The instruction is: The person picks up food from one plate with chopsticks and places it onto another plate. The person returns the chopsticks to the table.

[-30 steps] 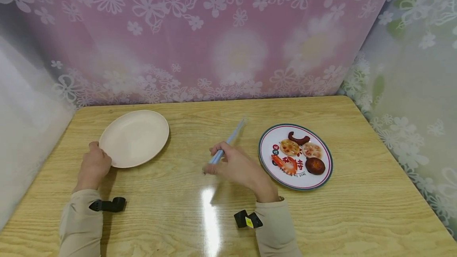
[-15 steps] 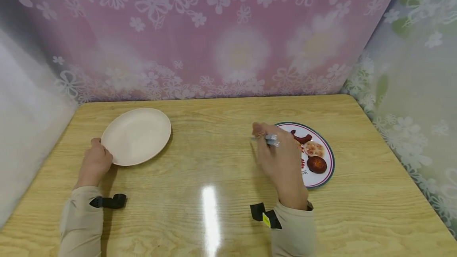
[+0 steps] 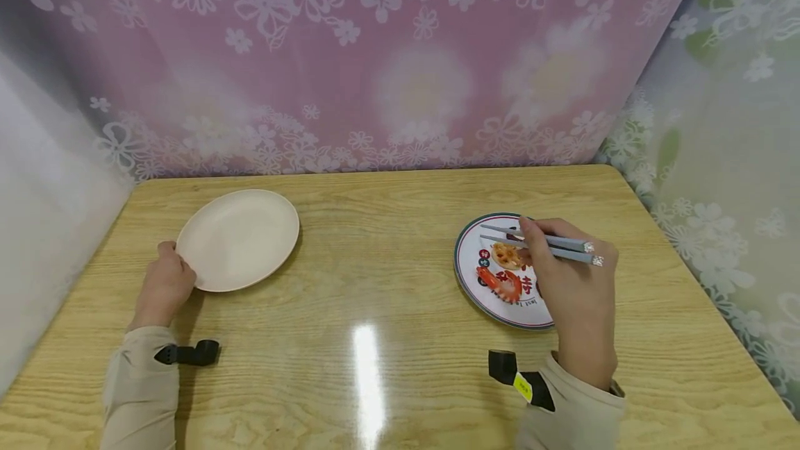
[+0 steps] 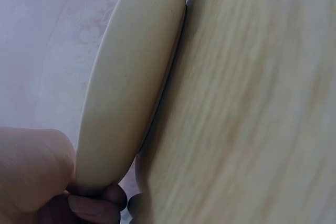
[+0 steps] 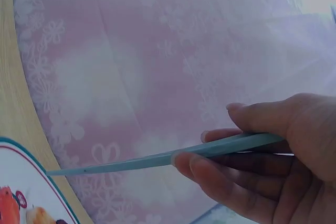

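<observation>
My left hand (image 3: pixel 164 285) grips the near-left rim of a plain beige plate (image 3: pixel 240 242); in the left wrist view the plate (image 4: pixel 128 77) is pinched between thumb and curled fingers. My right hand (image 3: pixel 571 297) holds a pair of blue-grey chopsticks (image 3: pixel 570 253), tips pointing left over the far side of a patterned plate (image 3: pixel 500 312). On that plate show a shrimp (image 3: pixel 502 285) and a lotus root slice (image 3: pixel 505 255). A dark brown piece peeks out behind the chopsticks, and my hand hides the plate's right part. In the right wrist view, a chopstick (image 5: pixel 136 165) lies between thumb and fingers.
Both plates stand on a wood-grain table (image 3: pixel 375 276), its far edge meeting a pink flowered curtain (image 3: pixel 400 89). A pale flowered curtain (image 3: pixel 737 158) borders the right side, a white one (image 3: pixel 56 228) the left. Black wrist cameras are strapped to both sleeves.
My right hand has carried the chopsticks rightward from mid-table to the patterned plate, turning them so the tips point left. My left hand has stayed on the beige plate's rim.
</observation>
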Tool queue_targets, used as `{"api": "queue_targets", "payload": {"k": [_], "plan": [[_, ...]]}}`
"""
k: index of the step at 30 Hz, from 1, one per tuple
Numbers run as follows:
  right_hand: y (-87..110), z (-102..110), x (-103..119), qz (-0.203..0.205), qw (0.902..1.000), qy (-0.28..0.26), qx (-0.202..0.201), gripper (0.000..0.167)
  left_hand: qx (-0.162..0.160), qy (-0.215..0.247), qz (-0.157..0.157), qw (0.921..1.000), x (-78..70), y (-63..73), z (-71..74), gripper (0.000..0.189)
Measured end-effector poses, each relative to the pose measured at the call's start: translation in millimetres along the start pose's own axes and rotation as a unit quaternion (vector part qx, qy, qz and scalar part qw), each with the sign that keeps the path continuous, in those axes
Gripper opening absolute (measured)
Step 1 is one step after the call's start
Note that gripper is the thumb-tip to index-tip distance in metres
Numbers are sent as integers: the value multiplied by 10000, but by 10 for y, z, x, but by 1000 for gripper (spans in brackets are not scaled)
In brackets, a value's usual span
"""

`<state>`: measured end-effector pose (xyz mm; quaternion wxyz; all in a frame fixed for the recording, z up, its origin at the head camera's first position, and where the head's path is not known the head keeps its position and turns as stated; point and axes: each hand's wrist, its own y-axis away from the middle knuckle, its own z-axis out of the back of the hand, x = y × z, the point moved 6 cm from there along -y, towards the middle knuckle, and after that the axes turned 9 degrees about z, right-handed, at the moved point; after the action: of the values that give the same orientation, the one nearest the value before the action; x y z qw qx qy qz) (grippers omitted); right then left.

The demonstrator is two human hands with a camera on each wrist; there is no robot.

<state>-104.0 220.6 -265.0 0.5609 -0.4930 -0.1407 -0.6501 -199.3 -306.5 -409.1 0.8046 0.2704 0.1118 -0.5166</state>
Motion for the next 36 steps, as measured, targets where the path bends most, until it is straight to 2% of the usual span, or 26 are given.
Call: {"api": "queue_targets", "payload": {"k": [5, 12, 17, 21, 27, 32, 36], "plan": [[-4, 126, -137, -370, 9986, 263, -271, 35, 22, -24, -29, 10000, 30, -3, -10, 51], [-16, 345, -277, -470, 9941, 561, -795, 38, 25, -32, -77, 10000, 54, -13, -20, 52], [-10, 442, -396, -685, 9907, 257, -1146, 34, -13, -25, -90, 10000, 54, -10, -18, 51], [-15, 457, -467, -764, 9901, 67, -1178, 34, -48, 5, -148, 9999, 41, 2, -14, 50], [-29, 431, -521, -728, 9914, 396, -1015, 37, -52, 11, -216, 9998, 17, 10, -12, 50], [-32, 399, -570, -625, 9906, 197, -1204, 33, -99, -12, -304, 9995, 6, 3, -9, 51], [-50, 359, -622, -377, 9875, 94, -1529, 29, -106, -36, -320, 9994, -3, -1, -13, 51]]}}
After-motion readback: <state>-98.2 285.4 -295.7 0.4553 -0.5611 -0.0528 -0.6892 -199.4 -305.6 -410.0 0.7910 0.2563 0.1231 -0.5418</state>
